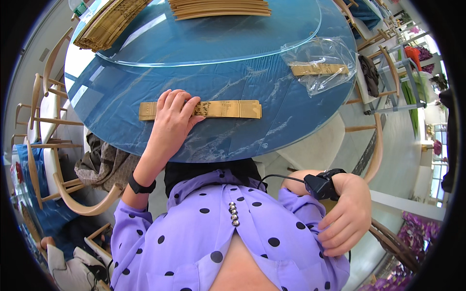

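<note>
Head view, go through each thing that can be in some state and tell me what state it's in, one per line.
Left hand: open, palm down, flat on the strip.
Right hand: off the table, resting at the person's side, fingers loosely curled, holding nothing.
Tan flat strip: lying flat on the blue table, pinned at its left part.
Clear plastic bag: crumpled, a tan strip inside.
Stacks of tan strips: piled at the far edge.

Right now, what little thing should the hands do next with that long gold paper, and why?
Probably bring the right hand up to the free end of the gold paper strip. Only the left hand presses it flat on the blue table; the right rests down at the purple shirt, so the far end lies unheld.
</note>
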`<act>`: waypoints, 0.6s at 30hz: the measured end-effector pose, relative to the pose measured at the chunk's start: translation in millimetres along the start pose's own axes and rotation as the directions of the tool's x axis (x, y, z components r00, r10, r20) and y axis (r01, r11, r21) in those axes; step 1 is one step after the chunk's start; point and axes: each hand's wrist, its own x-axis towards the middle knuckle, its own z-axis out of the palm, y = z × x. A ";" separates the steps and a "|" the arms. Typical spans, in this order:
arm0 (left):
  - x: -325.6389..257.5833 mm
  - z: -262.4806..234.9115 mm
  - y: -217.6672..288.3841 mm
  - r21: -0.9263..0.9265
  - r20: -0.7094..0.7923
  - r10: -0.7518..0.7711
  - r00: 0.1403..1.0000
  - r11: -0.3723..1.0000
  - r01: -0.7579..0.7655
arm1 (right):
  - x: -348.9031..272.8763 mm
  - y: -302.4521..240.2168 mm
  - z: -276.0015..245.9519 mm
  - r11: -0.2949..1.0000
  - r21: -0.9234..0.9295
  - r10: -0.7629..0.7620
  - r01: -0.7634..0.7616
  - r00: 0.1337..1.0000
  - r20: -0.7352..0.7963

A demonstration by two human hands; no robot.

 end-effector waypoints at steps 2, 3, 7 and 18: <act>-2.7 2.2 0.0 -0.001 -0.032 -0.044 0.999 0.999 0.044 | -7.9 14.1 3.6 0.975 0.013 0.220 -0.221 0.964 -0.152; -2.4 2.1 1.0 -0.020 -0.025 -0.071 0.997 0.997 0.070 | -6.7 24.0 -1.2 0.925 0.047 0.377 -0.376 0.899 -0.221; -1.7 -0.8 6.5 -0.037 -0.008 -0.099 0.995 0.994 0.099 | -23.1 78.3 11.5 0.264 -0.074 0.713 -0.962 0.246 -0.656; -11.6 -1.9 -0.5 -0.087 0.026 -0.152 0.988 0.984 0.153 | -37.5 128.4 33.8 -0.084 -0.244 0.703 -0.966 0.116 -0.701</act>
